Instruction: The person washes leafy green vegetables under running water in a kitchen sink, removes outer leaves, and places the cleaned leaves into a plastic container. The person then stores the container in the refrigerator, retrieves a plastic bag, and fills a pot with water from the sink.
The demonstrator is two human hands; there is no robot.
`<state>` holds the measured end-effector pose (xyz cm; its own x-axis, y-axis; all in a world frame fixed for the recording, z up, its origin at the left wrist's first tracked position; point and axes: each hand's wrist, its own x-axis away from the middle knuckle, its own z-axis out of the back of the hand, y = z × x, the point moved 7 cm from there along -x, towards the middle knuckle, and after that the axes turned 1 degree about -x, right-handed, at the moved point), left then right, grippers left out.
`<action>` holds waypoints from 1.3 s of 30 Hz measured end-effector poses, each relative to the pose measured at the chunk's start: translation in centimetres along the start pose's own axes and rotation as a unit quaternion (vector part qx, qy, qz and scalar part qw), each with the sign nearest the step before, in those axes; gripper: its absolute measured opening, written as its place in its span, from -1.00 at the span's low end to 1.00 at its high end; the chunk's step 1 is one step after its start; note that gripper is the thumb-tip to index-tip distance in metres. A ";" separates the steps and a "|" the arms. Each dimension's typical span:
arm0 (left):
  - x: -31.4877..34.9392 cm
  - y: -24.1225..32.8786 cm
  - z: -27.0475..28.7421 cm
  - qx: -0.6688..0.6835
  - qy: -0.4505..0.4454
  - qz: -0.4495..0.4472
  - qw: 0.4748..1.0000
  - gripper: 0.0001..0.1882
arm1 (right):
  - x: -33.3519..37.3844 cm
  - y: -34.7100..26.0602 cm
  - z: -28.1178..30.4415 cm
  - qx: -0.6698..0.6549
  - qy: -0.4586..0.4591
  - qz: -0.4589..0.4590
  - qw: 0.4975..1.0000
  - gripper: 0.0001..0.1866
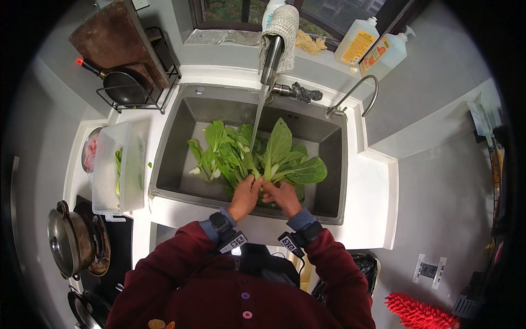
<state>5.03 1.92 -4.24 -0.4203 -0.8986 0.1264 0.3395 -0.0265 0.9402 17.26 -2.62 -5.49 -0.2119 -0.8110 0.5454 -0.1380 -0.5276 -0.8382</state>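
Under running tap (272, 61): leafy greens (279, 143), broad, bright (stalks (268, 171) paler).

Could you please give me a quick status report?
Left hand and right hand on pale base of leafy green vegetable. More green leaves alongside, in grey rectangular sink. Clear water stream falling beyond hands.

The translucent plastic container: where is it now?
In the head view, the translucent plastic container stands on the white counter, just left of the sink.
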 end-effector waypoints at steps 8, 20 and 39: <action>0.7 -2.4 -1.7 0.289 -0.010 0.212 0.934 -0.71 | 0.5 -1.1 -1.0 -0.115 0.059 0.116 0.985 -0.74; 1.6 0.2 -1.6 0.526 -0.018 0.232 0.818 -0.70 | 0.1 0.8 -1.8 -0.426 -0.061 -0.061 0.901 -0.82; 2.0 0.6 3.7 0.133 -0.294 0.162 0.932 -0.63 | -1.2 -0.5 -0.2 0.051 -0.227 -0.074 0.970 -0.33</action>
<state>1.25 1.75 -2.25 -0.7474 -0.4422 0.4959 0.3412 0.3850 0.8575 17.40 -1.29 -5.74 0.2539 -0.7396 0.6233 -0.0323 -0.6506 -0.7588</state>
